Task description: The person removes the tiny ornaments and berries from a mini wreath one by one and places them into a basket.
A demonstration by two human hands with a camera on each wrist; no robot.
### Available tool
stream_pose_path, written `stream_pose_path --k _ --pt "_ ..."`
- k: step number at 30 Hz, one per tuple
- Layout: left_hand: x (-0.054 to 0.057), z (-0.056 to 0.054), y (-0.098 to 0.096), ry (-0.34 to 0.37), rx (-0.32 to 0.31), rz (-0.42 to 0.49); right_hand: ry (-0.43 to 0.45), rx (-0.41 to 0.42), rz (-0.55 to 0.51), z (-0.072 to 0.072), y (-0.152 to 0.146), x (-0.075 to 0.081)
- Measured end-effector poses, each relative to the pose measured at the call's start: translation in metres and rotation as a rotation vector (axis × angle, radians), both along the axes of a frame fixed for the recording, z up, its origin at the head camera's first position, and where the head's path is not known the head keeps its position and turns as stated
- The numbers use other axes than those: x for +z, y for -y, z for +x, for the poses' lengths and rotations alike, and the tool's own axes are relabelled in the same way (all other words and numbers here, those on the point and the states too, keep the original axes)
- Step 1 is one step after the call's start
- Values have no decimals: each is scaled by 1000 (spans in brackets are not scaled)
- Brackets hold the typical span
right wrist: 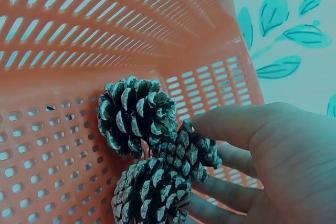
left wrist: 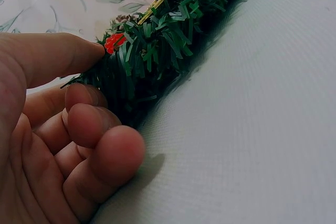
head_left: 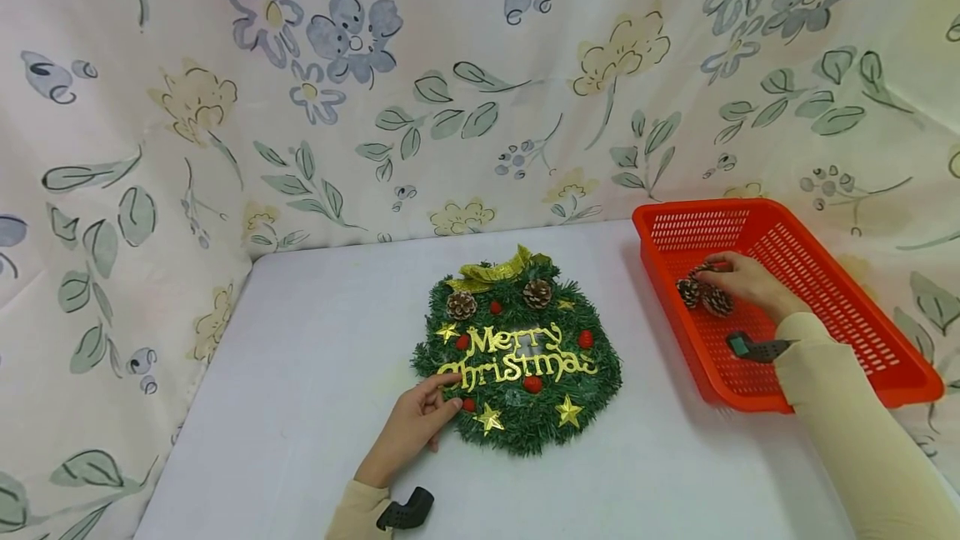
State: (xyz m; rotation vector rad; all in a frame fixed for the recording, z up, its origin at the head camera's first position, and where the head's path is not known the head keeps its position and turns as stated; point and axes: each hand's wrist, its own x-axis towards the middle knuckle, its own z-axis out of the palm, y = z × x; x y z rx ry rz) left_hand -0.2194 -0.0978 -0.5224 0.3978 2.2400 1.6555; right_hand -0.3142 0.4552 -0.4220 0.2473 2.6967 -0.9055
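A green Christmas wreath (head_left: 525,415) lies on the table, with gold "Merry Christmas" lettering (head_left: 517,369), stars, red berries and two pine cones on it. My left hand (head_left: 412,423) grips its lower left edge. In the left wrist view, a digit touches the tinsel beside a red berry (left wrist: 114,42), and other fingers curl near the wreath's underside. Inside the red basket (head_left: 678,327), my right hand (head_left: 750,282) pinches a small pine cone (right wrist: 184,153) between thumb and fingers. Two larger white-tipped pine cones, one upper (right wrist: 136,111) and one lower (right wrist: 149,192), sit against it.
The basket stands at the table's right side, with raised slotted walls around the right hand. A floral cloth (head_left: 450,107) hangs behind the white table (head_left: 300,340). A gold ribbon bow (head_left: 491,273) tops the wreath.
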Motion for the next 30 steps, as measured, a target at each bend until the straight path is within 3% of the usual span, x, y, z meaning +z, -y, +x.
stream_pose_path --k 15,23,30 --pt "-2 -1 0 8 0 9 -8 -11 16 1 3 4" --pt "-3 -1 0 21 -2 15 -45 -41 -36 4 5 13" --pt "-3 0 1 2 -1 9 -96 -35 -21 3 11 23"
